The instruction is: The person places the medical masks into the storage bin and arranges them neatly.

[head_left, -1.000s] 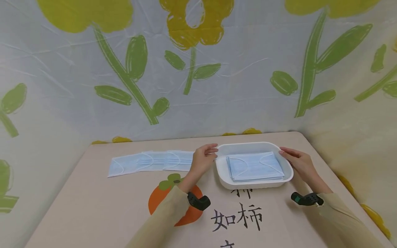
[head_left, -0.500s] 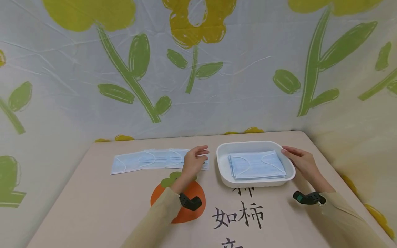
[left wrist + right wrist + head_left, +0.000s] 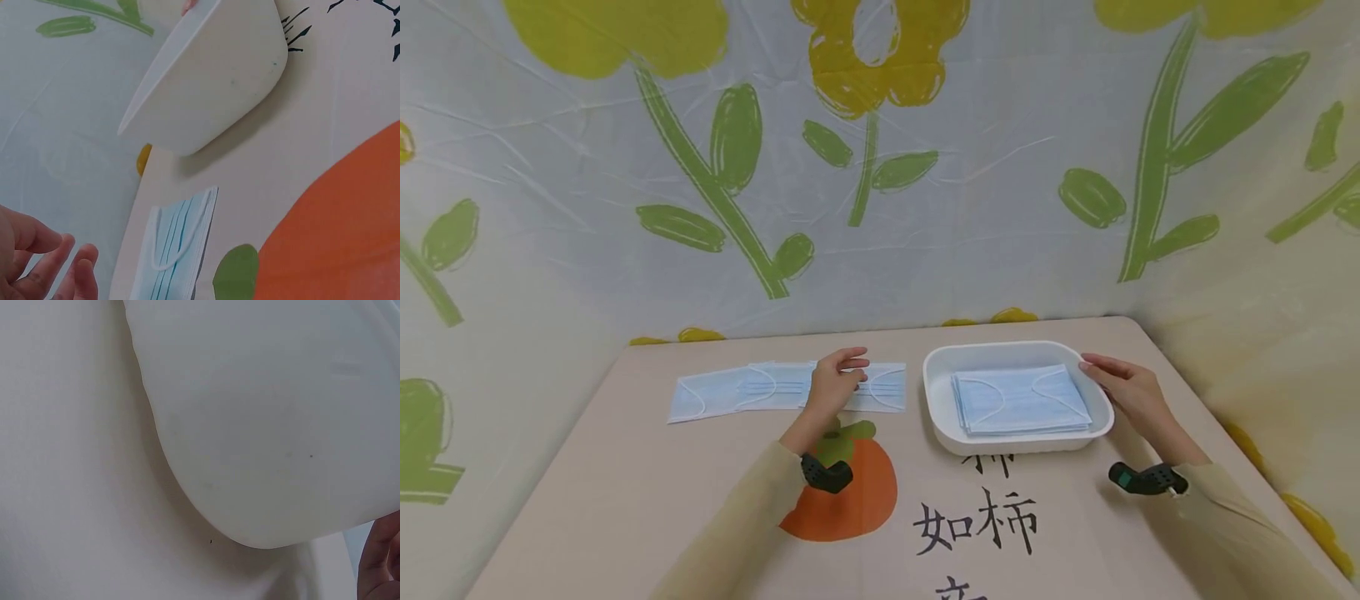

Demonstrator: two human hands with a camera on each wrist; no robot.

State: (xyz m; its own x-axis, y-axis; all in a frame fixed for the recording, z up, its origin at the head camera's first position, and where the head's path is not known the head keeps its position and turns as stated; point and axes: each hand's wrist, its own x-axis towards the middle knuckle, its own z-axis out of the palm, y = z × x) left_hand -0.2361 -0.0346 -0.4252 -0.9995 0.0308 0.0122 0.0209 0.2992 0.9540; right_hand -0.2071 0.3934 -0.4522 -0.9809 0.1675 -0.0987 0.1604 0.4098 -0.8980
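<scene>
A white tray (image 3: 951, 435) stands on the right of the table and holds a stack of blue masks (image 3: 1022, 402). The right hand (image 3: 1131, 396) touches the tray's right rim with its fingers; in the right wrist view that hand (image 3: 381, 562) shows at the lower right edge beside the tray (image 3: 262, 437). Over a row of overlapping blue masks (image 3: 711, 393) is the left hand (image 3: 832, 387), its fingers relaxed and nothing held. The left wrist view has the left hand (image 3: 47, 265) beside a mask (image 3: 178, 244), apart from the tray (image 3: 219, 75).
The light table (image 3: 625, 500) bears a printed orange persimmon (image 3: 857, 496) and black characters in front of the tray. A curtain (image 3: 962, 275) with printed flowers hangs behind and at both sides. Each wrist wears a dark band.
The left hand has left the tray's left rim and moved left over the row of masks, uncovering the rightmost mask. The right hand has stayed at the tray's right rim.
</scene>
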